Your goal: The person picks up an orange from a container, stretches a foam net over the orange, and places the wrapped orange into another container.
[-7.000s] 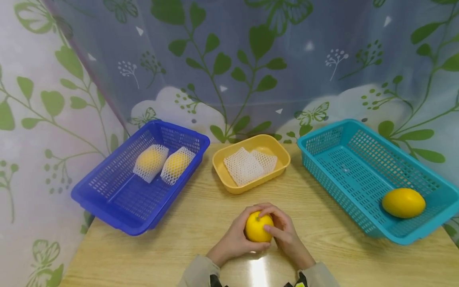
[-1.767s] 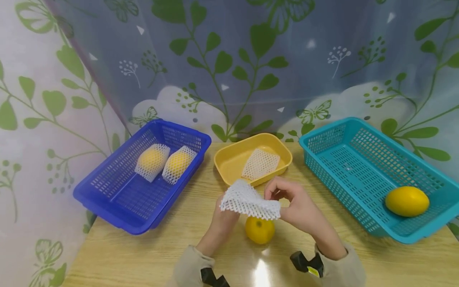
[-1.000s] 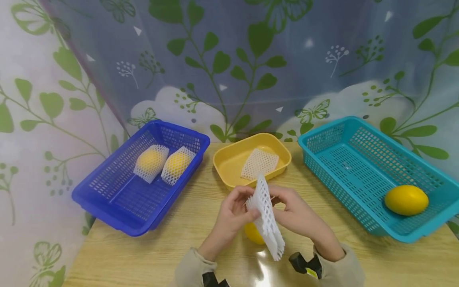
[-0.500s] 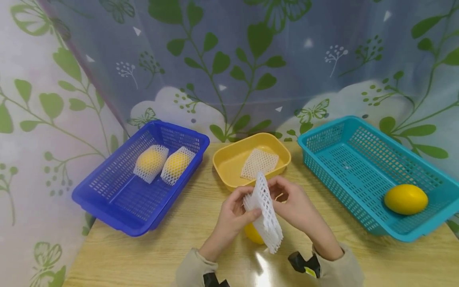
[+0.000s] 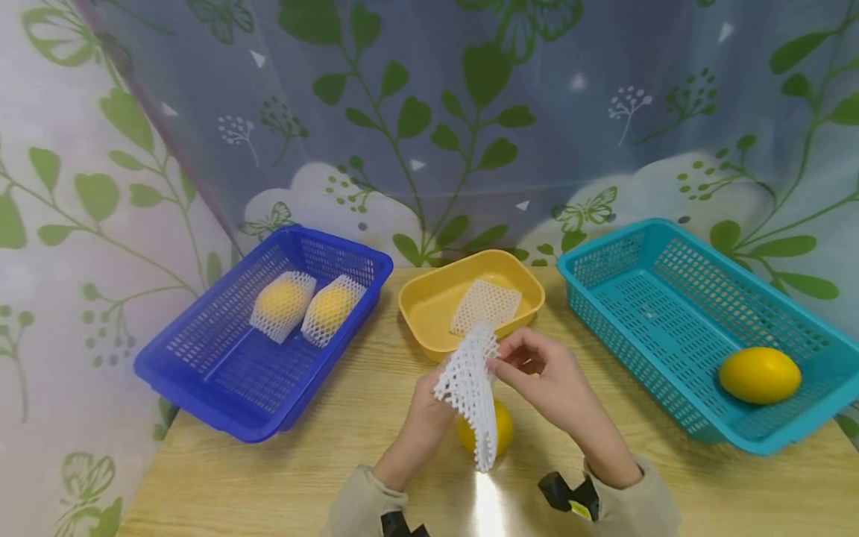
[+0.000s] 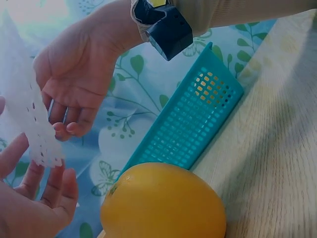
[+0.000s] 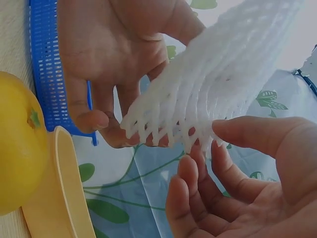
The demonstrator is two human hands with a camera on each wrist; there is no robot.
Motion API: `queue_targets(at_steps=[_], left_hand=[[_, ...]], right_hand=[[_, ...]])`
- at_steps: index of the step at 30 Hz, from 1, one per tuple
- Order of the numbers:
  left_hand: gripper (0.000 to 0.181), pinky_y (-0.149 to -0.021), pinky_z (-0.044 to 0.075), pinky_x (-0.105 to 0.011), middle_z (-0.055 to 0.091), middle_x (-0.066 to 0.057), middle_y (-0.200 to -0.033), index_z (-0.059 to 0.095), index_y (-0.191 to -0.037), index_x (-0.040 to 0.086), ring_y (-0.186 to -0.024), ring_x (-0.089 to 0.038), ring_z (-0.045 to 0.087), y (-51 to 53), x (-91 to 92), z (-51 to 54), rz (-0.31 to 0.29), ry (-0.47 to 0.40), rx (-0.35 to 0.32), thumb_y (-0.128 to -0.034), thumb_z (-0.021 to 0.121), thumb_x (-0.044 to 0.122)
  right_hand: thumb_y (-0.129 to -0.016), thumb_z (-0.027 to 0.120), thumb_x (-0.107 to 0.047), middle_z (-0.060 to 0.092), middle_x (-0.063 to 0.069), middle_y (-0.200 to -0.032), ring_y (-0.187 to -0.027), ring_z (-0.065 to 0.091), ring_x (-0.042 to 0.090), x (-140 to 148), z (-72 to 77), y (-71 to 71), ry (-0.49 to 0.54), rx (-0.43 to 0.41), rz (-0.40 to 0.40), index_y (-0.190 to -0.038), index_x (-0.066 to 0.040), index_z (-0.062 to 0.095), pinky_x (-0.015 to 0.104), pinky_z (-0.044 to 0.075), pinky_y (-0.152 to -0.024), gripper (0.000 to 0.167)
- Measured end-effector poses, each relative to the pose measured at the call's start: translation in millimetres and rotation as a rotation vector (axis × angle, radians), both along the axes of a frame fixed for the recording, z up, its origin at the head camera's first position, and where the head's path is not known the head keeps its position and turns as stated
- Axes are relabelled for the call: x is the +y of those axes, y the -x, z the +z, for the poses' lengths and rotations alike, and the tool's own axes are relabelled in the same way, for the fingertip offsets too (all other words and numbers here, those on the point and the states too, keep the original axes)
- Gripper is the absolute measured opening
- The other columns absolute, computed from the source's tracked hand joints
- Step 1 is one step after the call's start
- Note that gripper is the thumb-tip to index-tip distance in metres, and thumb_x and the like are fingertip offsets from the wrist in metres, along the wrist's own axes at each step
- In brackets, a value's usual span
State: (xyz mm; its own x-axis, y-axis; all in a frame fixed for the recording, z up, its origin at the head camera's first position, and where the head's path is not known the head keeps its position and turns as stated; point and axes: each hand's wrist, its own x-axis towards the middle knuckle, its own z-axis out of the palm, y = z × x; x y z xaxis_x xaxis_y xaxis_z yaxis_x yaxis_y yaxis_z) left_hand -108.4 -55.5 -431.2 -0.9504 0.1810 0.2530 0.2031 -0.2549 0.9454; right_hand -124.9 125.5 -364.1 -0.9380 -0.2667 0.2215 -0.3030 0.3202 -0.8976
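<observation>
A white foam net sleeve (image 5: pixel 470 377) hangs between my hands above the table, its toothed rim towards me. My right hand (image 5: pixel 553 384) pinches the sleeve's edge between thumb and fingertips, as the right wrist view shows. My left hand (image 5: pixel 423 414), partly hidden behind the sleeve in the head view, holds its other side; its fingers (image 7: pixel 104 119) curl near the toothed rim. Below the sleeve, a smooth oval yellow fruit (image 5: pixel 505 429) sits on the table, partly covered by the sleeve. The fruit's green stem end (image 7: pixel 34 119) shows in the right wrist view.
A yellow tray (image 5: pixel 428 309) behind my hands holds another foam net (image 5: pixel 488 307). On the left, a blue basket (image 5: pixel 244 384) contains two net-wrapped fruits (image 5: pixel 282 302). The teal basket (image 5: pixel 644 298) on the right has one bare yellow fruit (image 5: pixel 760 375) in it.
Seven seconds ago both hands held the fruit and two nets lay in the tray. One net is now in my hands, the fruit on the table. Since half a second ago, the net has turned.
</observation>
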Motion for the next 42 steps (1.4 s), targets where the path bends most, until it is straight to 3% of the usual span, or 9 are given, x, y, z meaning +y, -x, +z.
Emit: queue_targets(at_steps=[7, 16, 23, 29, 33, 36, 42], left_hand=[[0.042, -0.089, 0.048, -0.024, 0.06, 0.002, -0.113, 0.042, -0.125, -0.018, -0.103, -0.011, 0.056, 0.8, 0.4, 1.5, -0.079, -0.082, 0.029, -0.0893, 0.06, -0.005], [0.055, -0.089, 0.052, -0.032, 0.067, -0.006, -0.118, 0.041, -0.133, 0.007, -0.104, -0.02, 0.062, -1.9, -2.1, 6.0, -0.18, -0.139, -0.067, -0.0867, 0.07, 0.001], [0.06, -0.089, 0.054, -0.035, 0.066, -0.012, -0.121, 0.044, -0.14, -0.002, -0.102, -0.019, 0.065, -1.9, -2.9, 6.5, -0.214, -0.108, -0.062, -0.0851, 0.068, 0.0], [0.046, -0.095, 0.05, -0.035, 0.064, -0.008, -0.121, 0.054, -0.131, -0.009, -0.108, -0.018, 0.061, -0.8, -2.6, 3.7, -0.236, -0.108, -0.026, -0.0892, 0.067, 0.006], [0.031, -0.094, 0.05, -0.03, 0.066, -0.002, -0.116, 0.063, -0.121, 0.002, -0.106, -0.016, 0.06, -1.1, -2.1, 1.9, -0.227, -0.211, 0.001, -0.0896, 0.063, 0.003], [0.034, -0.093, 0.049, -0.027, 0.065, 0.0, -0.114, 0.065, -0.12, 0.012, -0.105, -0.013, 0.059, -2.0, -2.2, 1.8, -0.24, -0.319, 0.032, -0.0893, 0.058, -0.001], [0.045, -0.092, 0.048, -0.025, 0.064, 0.002, -0.113, 0.064, -0.123, 0.01, -0.102, -0.01, 0.059, -1.6, -3.7, 2.8, -0.318, -0.475, 0.129, -0.0868, 0.046, -0.009]], right_hand=[[-0.09, 0.071, -0.006, 0.066, 0.004, -0.087, -0.077, 0.061, 0.018, 0.5, -2.2, 0.3, 0.002, 0.012, 0.019, -0.09, -0.007, 0.063, 0.03, 0.052, -0.068, 0.008], [-0.085, 0.067, 0.001, 0.064, 0.007, -0.088, -0.083, 0.062, 0.02, 2.9, -7.1, 2.7, 0.077, 0.016, 0.049, -0.089, -0.003, 0.061, 0.032, 0.053, -0.076, 0.008], [-0.09, 0.064, 0.006, 0.063, 0.007, -0.084, -0.078, 0.06, 0.017, 3.1, -5.6, 1.9, 0.19, 0.021, 0.088, -0.088, 0.001, 0.056, 0.028, 0.053, -0.073, 0.009], [-0.091, 0.06, 0.008, 0.061, 0.005, -0.076, -0.067, 0.057, 0.012, 3.7, -5.9, 2.2, 0.29, -0.005, 0.163, -0.087, 0.004, 0.054, 0.024, 0.051, -0.06, 0.008], [-0.092, 0.057, 0.008, 0.058, 0.003, -0.069, -0.059, 0.053, 0.01, 4.7, -7.2, 4.1, 0.356, -0.029, 0.237, -0.088, 0.004, 0.053, 0.024, 0.05, -0.052, 0.006], [-0.093, 0.055, 0.007, 0.056, 0.002, -0.065, -0.054, 0.051, 0.008, 5.2, -7.5, 4.7, 0.36, -0.045, 0.269, -0.088, 0.004, 0.053, 0.024, 0.047, -0.047, 0.006], [-0.098, 0.05, 0.002, 0.061, 0.003, -0.064, -0.048, 0.052, 0.008, 6.4, -7.9, 5.0, 0.352, -0.147, 0.312, -0.093, 0.006, 0.051, 0.022, 0.044, -0.041, 0.006]])
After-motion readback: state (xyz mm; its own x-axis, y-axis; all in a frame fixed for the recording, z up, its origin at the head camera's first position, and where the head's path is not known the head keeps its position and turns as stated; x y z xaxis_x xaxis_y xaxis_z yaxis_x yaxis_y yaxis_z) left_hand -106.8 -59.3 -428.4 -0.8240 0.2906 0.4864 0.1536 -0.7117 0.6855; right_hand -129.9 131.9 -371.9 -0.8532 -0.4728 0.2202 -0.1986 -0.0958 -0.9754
